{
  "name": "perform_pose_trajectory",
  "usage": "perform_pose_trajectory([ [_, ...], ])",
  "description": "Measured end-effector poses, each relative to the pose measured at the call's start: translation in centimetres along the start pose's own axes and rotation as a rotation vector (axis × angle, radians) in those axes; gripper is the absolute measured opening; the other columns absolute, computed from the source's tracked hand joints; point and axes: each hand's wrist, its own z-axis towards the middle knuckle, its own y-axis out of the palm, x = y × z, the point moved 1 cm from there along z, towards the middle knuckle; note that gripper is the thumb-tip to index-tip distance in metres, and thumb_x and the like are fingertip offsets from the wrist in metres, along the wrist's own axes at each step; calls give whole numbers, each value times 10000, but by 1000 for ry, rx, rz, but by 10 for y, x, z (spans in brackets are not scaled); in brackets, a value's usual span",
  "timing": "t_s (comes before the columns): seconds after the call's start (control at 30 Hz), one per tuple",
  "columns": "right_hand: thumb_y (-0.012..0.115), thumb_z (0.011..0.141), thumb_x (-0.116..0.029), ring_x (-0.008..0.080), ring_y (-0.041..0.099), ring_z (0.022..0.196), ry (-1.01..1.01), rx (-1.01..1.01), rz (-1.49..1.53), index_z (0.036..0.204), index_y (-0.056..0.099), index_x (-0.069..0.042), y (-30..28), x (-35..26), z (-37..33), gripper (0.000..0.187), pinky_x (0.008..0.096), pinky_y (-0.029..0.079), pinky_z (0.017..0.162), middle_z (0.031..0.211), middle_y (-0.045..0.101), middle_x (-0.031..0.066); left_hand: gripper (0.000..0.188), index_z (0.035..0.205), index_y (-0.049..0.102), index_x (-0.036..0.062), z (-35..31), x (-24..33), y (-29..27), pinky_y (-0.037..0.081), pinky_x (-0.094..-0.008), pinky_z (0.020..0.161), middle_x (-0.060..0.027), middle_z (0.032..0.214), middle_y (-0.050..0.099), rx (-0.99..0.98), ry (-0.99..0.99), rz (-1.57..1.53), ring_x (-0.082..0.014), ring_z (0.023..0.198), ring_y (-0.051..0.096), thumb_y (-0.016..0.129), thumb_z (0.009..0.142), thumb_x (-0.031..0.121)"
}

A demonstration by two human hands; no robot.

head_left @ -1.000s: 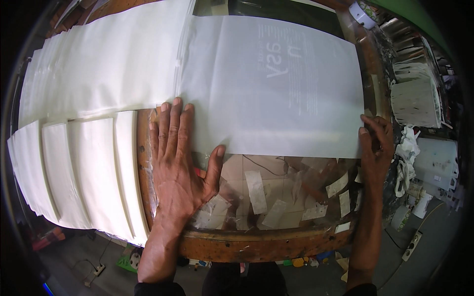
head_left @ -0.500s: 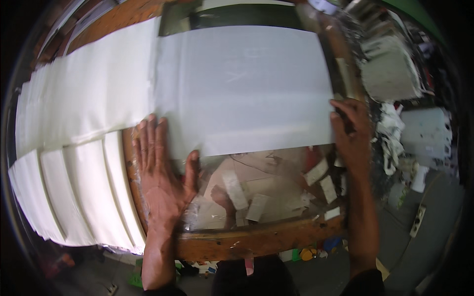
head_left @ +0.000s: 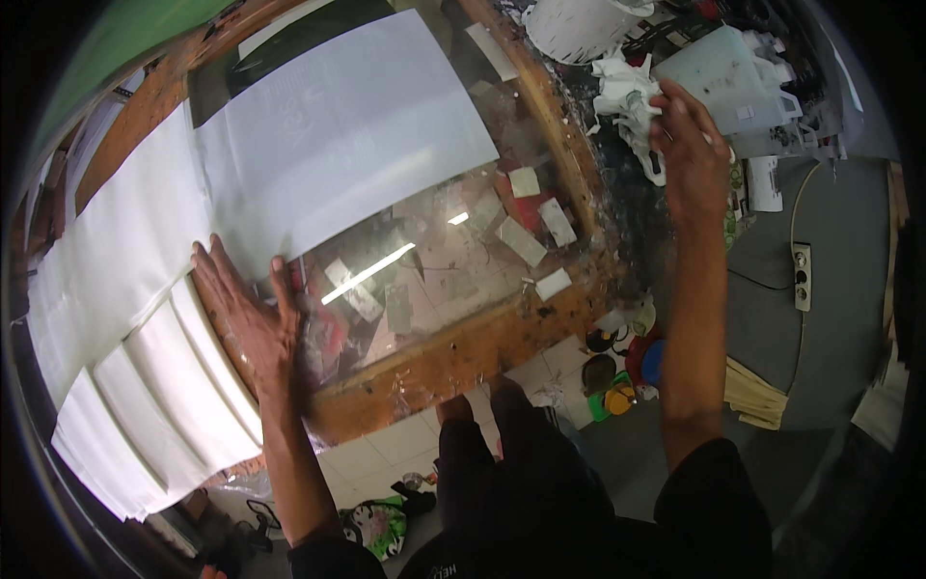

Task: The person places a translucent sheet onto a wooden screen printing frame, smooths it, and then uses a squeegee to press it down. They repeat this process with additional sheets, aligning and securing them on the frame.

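Note:
A large white sheet (head_left: 357,125) lies on a glass-topped table (head_left: 424,261) with a wooden frame. My left hand (head_left: 246,314) rests open at the sheet's near left corner, fingers spread, fingertips touching its edge. Fanned white sheets (head_left: 116,261) overlap just left of it, and more folded-looking white sheets (head_left: 159,386) lie nearer to me. Far out to the right, my right hand (head_left: 690,150) is raised beside a crumpled white cloth (head_left: 627,101). Its fingers are bent but apart, and I see nothing held in them; whether they touch the cloth is unclear.
A translucent jug (head_left: 723,82) and a paint-spotted white bucket (head_left: 584,24) stand at the far right. Small pale strips (head_left: 521,241) show on or under the glass. A power strip (head_left: 802,275) with a cable is at the right. Colourful containers (head_left: 612,391) sit below the table edge.
My right hand has left the sheet's right edge and moved right and away to the crumpled cloth. My left hand stays at the sheet's corner. The view has turned toward the right.

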Motion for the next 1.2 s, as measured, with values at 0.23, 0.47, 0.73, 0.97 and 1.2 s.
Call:
perform_pose_trajectory([
  [0.23,749,944,-233,97,600,832,292,-2,-220,1211,719,-33,-62,22,-131,335,248,471,743,976,671,18,773,1599,257,-17,-3,-13,-2,63,-575,1283,-259,1678,211,69,53,-16,-400,1580,133,474,1040,472],
  [0.47,729,952,-165,111,657,833,1020,-696,-154,1123,744,-6,-72,87,-300,234,265,525,725,965,725,47,563,1547,314,-62,-18,-16,-14,317,-540,1168,-284,1559,396,352,194,-214,-400,1425,393,481,1064,177],
  [0.73,635,1031,-259,192,667,1050,1236,-486,602,1366,589,-55,13,208,-335,395,376,526,914,1169,694,79,301,1336,467,-97,-167,46,-86,504,-370,856,-201,1084,627,232,30,-522,-230,935,614,468,1060,23],
  [0.97,675,992,-298,196,685,1022,1156,278,906,1286,610,-44,111,232,-256,395,414,544,899,1114,714,86,421,1366,499,-84,-456,90,-72,464,-455,1050,-288,1248,616,-495,-539,-526,-385,1187,613,563,1053,190],
  [1.2,678,989,-295,196,687,1014,1110,277,792,1278,614,-43,122,262,-247,388,411,546,891,1106,716,85,785,1443,467,-93,-558,82,-62,410,-477,1120,-344,1395,555,-789,-1607,-603,-474,1311,543,580,1006,549],
])
